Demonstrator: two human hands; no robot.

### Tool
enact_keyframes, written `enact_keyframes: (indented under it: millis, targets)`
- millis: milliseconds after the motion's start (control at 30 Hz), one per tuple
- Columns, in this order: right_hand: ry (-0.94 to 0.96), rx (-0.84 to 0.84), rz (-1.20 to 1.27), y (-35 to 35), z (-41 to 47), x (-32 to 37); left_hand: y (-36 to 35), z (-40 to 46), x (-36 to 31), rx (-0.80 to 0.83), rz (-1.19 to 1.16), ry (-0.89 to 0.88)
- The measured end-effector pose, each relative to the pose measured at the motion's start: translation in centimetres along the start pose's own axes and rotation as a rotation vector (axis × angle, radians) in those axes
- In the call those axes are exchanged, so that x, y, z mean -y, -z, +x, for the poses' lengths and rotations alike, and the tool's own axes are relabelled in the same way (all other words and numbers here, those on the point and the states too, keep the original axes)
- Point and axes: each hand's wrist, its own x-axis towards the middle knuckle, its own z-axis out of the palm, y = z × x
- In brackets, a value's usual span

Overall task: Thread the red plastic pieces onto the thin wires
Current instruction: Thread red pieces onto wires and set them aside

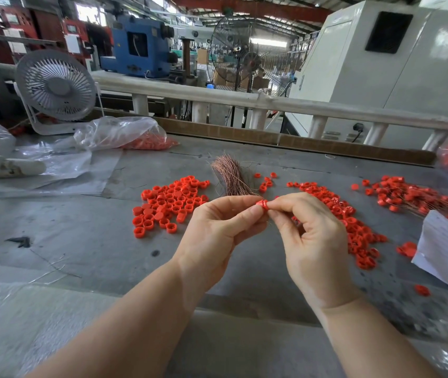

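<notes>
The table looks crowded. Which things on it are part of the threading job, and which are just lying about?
Part of the job:
left hand and right hand, pinching one red piece
copper wire bundle
loose red pieces
red pieces already on wires

Just lying about:
desk fan
plastic bag of spare pieces
white paper

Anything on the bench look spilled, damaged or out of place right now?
Nothing serious. A few stray red pieces lie apart from the piles: one alone near the bench's right front, several beside the copper wire bundle. Both hands, left and right, pinch one piece normally.
</notes>
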Motion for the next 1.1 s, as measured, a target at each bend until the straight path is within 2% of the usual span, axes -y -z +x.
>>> enact_keyframes:
  millis: [133, 367, 667, 1100]
  targets:
    - [0.007, -0.006, -0.038, 0.03, -0.06, 0.0, 0.03, 0.02, 0.06, -0.011, 0.021, 0.001]
    - [-0.024, -0.007, 0.073, 0.19, 0.01, -0.01, -0.08, 0.05, 0.2, 0.004, -0.005, 0.015]
    - [-0.04, 0.007, 0.077, 0.05, 0.05, 0.06, -0.03, 0.04, 0.12, 0.015, -0.025, 0.008]
    - [-0.044, 0.009, 0.093, 0.08, -0.01, -0.08, 0.13, 0.01, 0.26, 0.011, 0.062, -0.05]
